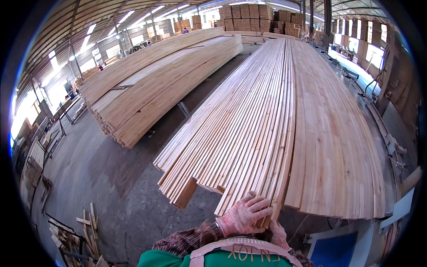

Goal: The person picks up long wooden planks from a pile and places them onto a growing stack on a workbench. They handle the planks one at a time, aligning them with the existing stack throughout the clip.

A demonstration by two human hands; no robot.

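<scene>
Long pale wooden boards [249, 129] stand on edge, packed side by side, with their uneven near ends toward me. My left hand [245, 214], in a pinkish work glove, lies over the near ends of a few of these boards, its fingers bent over their edges. Close to its right, my right hand [279, 234], gloved too, grips the end of a board low down; part of it is hidden behind the wood and my clothing. Directly right of the upright boards, several wide boards [333, 147] lie flat, edge to edge.
A tall stack of long boards [164, 80] stands to the left across a strip of concrete floor [120, 173]. Wood scraps [91, 227] lie at the lower left. A blue-topped panel [333, 249] is at the lower right. Bundled timber [247, 18] is piled far back.
</scene>
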